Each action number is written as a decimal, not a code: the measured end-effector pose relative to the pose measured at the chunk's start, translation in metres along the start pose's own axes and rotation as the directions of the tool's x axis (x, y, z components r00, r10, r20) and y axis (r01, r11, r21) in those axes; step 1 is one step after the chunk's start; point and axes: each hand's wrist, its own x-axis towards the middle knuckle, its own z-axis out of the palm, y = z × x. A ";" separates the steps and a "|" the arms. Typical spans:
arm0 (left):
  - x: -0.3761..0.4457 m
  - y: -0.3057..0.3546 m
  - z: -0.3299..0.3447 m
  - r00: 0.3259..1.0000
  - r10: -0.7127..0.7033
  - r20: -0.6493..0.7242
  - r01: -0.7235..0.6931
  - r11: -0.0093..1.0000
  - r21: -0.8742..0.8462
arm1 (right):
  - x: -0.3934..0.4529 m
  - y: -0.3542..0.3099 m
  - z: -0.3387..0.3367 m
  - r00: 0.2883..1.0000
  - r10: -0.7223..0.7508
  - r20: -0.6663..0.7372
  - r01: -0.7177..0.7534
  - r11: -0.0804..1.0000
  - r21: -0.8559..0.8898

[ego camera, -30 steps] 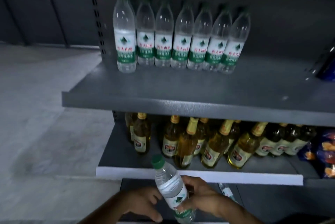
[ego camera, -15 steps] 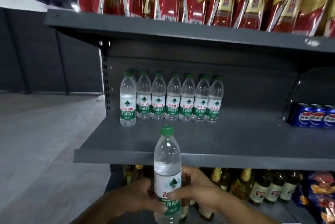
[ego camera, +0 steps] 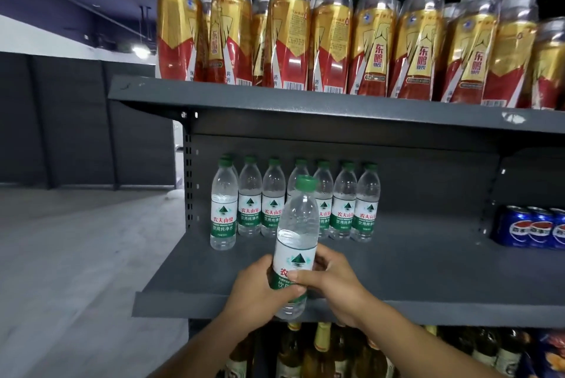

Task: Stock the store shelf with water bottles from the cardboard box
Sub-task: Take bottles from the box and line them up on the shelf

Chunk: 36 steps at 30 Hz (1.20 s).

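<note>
Shelved water bottles (ego camera: 250,203): white-and-green labels with a green mountain emblem, red characters "农夫山泉", and "饮用纯净水" on the green band below. Held water bottle (ego camera: 295,243): same emblem; only "农" and part of "饮用" show beside the fingers, with small Latin print too fine to read. Gold-and-red bottles (ego camera: 376,41) on the upper shelf: "东鹏特饮" in red, plus barcodes. Blue cans (ego camera: 516,229): white characters "百事".
</note>
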 end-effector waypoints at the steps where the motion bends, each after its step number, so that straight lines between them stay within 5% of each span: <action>1: 0.005 -0.002 -0.002 1.000 -0.003 -0.012 0.003 1.000 -0.005 | 0.006 0.000 0.003 1.000 -0.009 0.000 0.009 1.000 -0.009; 14: 0.074 -0.057 -0.016 0.998 -0.046 -0.052 0.048 0.998 0.040 | 0.084 0.028 0.040 0.995 0.041 -0.093 -0.057 0.982 -0.178; 21: 0.077 -0.071 -0.026 0.991 -0.068 -0.119 0.064 0.997 -0.040 | 0.111 0.031 0.047 1.000 0.001 -0.029 -0.010 0.956 -0.293; 28: 0.072 -0.090 -0.028 0.982 -0.074 -0.173 0.082 0.996 0.042 | 0.136 0.040 0.053 0.996 0.010 -0.092 -0.037 0.954 -0.298; 36: 0.065 -0.106 -0.015 0.963 0.076 -0.257 -0.014 0.972 0.235 | 0.153 0.057 0.060 0.982 -0.086 -0.170 -0.005 0.880 -0.475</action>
